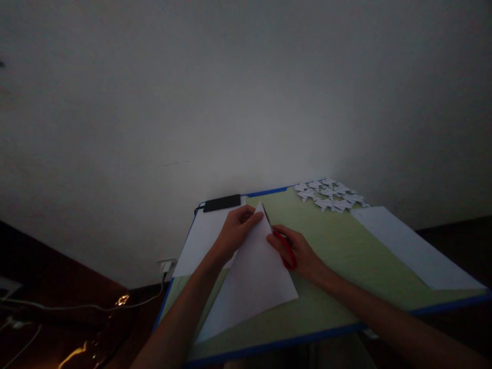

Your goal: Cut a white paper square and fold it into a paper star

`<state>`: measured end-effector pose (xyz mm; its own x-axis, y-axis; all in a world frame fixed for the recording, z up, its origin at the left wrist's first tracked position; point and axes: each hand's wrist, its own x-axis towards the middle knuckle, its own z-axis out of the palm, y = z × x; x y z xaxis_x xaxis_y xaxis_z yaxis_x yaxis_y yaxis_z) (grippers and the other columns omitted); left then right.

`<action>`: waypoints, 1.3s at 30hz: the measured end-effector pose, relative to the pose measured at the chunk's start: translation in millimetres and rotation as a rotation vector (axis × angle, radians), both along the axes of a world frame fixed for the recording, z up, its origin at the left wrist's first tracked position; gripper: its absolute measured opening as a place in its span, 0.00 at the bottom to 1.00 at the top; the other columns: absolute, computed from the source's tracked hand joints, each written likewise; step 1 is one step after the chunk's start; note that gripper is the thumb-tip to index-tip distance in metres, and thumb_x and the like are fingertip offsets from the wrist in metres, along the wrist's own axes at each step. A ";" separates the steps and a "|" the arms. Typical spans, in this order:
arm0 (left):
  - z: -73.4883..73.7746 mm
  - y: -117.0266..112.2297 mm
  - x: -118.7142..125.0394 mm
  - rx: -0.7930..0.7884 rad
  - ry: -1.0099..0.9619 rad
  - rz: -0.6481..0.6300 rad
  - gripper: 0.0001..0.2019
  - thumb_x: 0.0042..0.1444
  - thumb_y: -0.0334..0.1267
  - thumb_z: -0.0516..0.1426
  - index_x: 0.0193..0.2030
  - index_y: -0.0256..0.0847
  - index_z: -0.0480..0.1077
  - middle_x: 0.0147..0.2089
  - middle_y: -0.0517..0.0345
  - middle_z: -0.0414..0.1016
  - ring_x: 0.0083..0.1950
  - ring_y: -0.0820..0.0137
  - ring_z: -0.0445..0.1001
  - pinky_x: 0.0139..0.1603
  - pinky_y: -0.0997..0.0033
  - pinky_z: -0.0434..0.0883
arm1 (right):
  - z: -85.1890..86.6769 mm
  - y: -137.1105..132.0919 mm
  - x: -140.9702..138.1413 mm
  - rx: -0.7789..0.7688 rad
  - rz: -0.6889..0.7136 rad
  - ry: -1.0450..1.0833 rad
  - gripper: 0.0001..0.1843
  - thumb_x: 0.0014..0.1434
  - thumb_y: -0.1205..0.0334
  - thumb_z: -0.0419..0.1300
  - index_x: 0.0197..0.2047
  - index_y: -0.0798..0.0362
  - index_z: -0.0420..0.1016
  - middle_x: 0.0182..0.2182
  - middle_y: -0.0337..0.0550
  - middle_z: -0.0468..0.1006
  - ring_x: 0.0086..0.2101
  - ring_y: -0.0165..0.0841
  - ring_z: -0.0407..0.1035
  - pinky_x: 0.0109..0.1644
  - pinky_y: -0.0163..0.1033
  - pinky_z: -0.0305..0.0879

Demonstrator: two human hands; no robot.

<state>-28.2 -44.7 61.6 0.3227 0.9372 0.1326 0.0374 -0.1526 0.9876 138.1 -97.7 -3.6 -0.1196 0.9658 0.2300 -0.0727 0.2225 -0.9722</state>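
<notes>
A white sheet of paper (255,279), which tapers to a point at its far end, is held over the table. My left hand (239,225) pinches it near that tip, thumb on top. Closed around the red handles of a pair of scissors (287,251) is my right hand (298,248), at the paper's right edge. The dark blades lie along that edge close to the tip; how far they are apart, I cannot make out.
The green table (326,246) has a blue rim and stands against a grey wall (246,102). Several folded white paper pieces (332,195) lie at the back right, above a white sheet (415,251). Another sheet (203,236) and a black flat device (222,203) lie left. A cable (96,307) runs from a socket.
</notes>
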 end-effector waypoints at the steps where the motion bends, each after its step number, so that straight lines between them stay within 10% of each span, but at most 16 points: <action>1: -0.3 0.2 0.1 -0.004 -0.002 -0.002 0.19 0.48 0.52 0.70 0.31 0.38 0.72 0.28 0.63 0.73 0.29 0.73 0.68 0.29 0.75 0.62 | 0.0 0.0 0.0 -0.003 0.000 0.002 0.23 0.59 0.39 0.67 0.35 0.52 0.74 0.28 0.36 0.72 0.27 0.29 0.66 0.29 0.35 0.63; 39: -1.0 0.5 2.9 0.088 0.125 0.043 0.19 0.54 0.56 0.64 0.30 0.39 0.72 0.28 0.62 0.70 0.31 0.71 0.66 0.32 0.73 0.61 | -5.7 1.6 -0.1 -0.064 0.014 -0.012 0.24 0.58 0.36 0.66 0.38 0.50 0.76 0.29 0.38 0.75 0.27 0.32 0.69 0.28 0.35 0.65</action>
